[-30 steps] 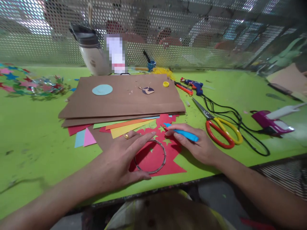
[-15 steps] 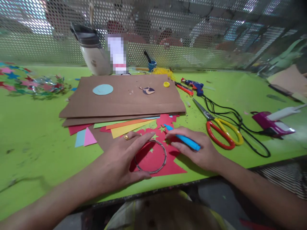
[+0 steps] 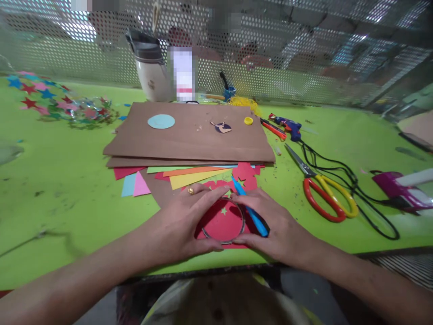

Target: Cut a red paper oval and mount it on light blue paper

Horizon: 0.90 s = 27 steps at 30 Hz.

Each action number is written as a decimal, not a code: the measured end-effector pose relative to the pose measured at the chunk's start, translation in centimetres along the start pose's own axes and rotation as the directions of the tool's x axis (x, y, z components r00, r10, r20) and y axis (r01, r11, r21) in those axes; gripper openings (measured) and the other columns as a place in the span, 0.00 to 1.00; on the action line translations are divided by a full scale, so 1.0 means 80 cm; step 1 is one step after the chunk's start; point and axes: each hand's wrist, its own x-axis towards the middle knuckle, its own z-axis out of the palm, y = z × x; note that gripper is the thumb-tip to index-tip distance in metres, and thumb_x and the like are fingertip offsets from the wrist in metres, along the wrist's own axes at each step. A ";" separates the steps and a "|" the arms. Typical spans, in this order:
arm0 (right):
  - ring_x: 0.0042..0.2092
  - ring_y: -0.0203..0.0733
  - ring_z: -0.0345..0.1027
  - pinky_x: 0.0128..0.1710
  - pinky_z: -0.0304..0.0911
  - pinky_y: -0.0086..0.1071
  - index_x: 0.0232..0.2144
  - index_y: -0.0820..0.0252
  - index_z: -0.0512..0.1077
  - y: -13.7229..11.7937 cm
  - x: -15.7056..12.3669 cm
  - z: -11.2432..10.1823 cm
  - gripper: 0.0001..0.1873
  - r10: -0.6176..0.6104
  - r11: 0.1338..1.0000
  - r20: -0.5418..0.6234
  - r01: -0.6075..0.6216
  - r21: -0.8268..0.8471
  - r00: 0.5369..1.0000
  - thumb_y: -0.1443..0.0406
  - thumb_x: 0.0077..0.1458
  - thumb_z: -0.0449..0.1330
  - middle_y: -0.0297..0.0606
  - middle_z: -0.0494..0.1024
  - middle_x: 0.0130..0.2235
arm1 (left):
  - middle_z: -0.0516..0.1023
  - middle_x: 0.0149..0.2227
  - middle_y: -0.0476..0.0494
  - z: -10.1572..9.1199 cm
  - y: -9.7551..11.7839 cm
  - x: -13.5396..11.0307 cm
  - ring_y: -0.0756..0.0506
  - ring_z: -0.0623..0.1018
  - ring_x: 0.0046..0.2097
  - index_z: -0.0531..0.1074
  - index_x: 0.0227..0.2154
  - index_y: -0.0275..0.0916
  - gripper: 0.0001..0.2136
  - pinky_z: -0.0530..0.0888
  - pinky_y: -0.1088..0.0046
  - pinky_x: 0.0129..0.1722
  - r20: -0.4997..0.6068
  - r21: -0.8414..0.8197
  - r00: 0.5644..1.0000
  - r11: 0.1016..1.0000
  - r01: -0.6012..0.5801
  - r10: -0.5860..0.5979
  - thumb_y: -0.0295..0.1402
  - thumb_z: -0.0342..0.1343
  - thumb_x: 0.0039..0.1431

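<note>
Green desk (image 3: 74, 194) fills my remote view, where, at six o'clock, my left hand (image 3: 182, 220) clasps the ring (image 3: 243, 217) in its grip from nine, seemingly steadying it over red paper (image 3: 221, 227), while my right hand (image 3: 280, 225), at three, clamps the blue pen (image 3: 252, 212).

a perforated panel (image 3: 111, 67) (see-through) backs the green table (image 3: 77, 180).

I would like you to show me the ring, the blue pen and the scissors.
Ring (image 3: 243, 220): head view, right side of its rim.
Blue pen (image 3: 256, 219): head view, its barrel.
Scissors (image 3: 308, 171): head view, metal beside the handles.
</note>
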 end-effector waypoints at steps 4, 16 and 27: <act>0.54 0.52 0.64 0.55 0.60 0.48 0.58 0.56 0.59 0.000 -0.002 0.002 0.31 -0.020 1.000 -0.001 0.020 -0.012 1.000 0.58 0.55 0.65 0.46 0.73 0.52 | 0.69 0.56 0.33 0.002 0.000 -0.001 0.34 0.69 0.57 0.46 0.64 0.46 0.39 0.71 0.56 0.51 -0.018 -0.010 1.000 1.000 -0.002 0.002 0.51 0.57 0.56; 0.52 0.52 0.66 0.52 0.65 0.48 0.57 0.51 0.61 0.004 0.003 0.003 0.29 -0.026 0.998 -0.030 0.027 0.050 0.999 0.59 0.55 0.65 0.44 0.74 0.52 | 0.70 0.55 0.36 0.003 0.010 0.000 0.35 0.69 0.57 0.50 0.61 0.44 0.33 0.71 0.57 0.51 -0.027 0.023 0.999 0.999 0.031 -0.030 0.48 0.57 0.58; 0.53 0.48 0.64 0.53 0.63 0.42 0.55 0.54 0.62 0.004 0.002 0.002 0.29 0.017 0.998 -0.001 -0.017 0.063 1.000 0.60 0.54 0.66 0.44 0.73 0.53 | 0.68 0.57 0.39 0.013 0.017 -0.002 0.36 0.67 0.58 0.44 0.64 0.48 0.39 0.71 0.59 0.53 -0.021 -0.043 0.988 0.988 0.150 -0.151 0.44 0.60 0.55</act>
